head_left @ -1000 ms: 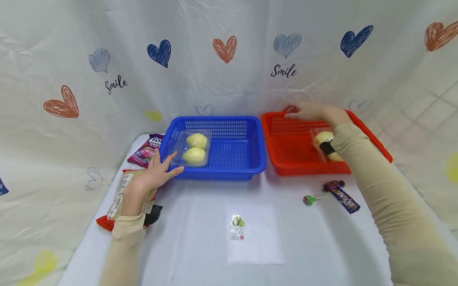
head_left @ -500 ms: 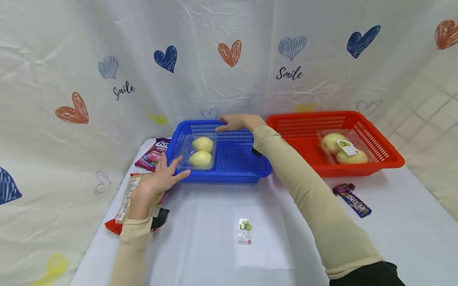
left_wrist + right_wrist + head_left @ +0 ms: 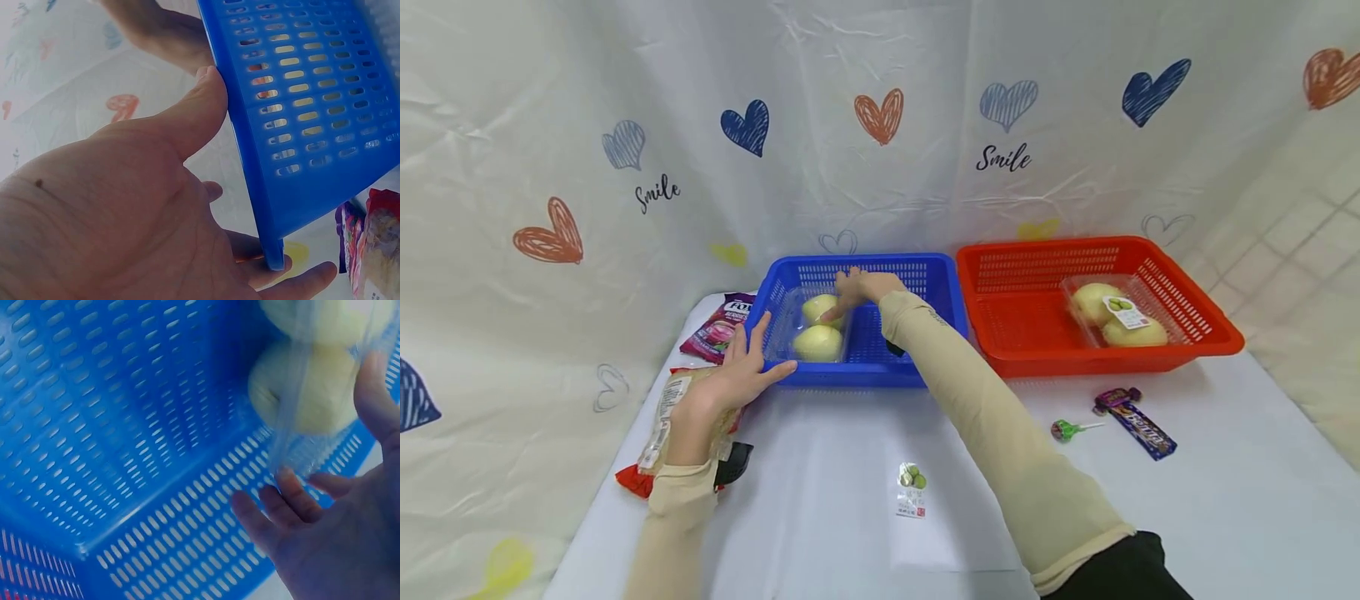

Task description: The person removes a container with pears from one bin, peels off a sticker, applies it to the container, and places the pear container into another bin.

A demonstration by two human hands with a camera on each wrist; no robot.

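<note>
A clear plastic box (image 3: pixel 791 342) with two pale yellow round fruits (image 3: pixel 817 343) sits at the left end of the blue basket (image 3: pixel 880 377). My right hand (image 3: pixel 867 287) reaches into that basket at the box's right side. In the right wrist view its thumb extends over the lid and fingertips lie at the lower edge, loosely bent, not closed round it. My left hand (image 3: pixel 730 387) rests on the basket's front left corner with fingers spread. In the left wrist view the thumb touches the blue rim (image 3: pixel 240 140) and the other fingers lie partly behind it.
The red basket (image 3: pixel 1037 367) holds a similar box with a fruit label (image 3: pixel 1126 312). A lollipop (image 3: pixel 1066 430), a wrapped candy (image 3: pixel 1116 400) and a chocolate bar (image 3: pixel 1144 430) lie before it. Another label (image 3: pixel 912 492) lies on a white sheet. Snack bags (image 3: pixel 718 329) lie at left.
My right hand has moved left from over the red basket into the blue one, reaching the clear box. My left hand has stayed at the blue basket's corner.
</note>
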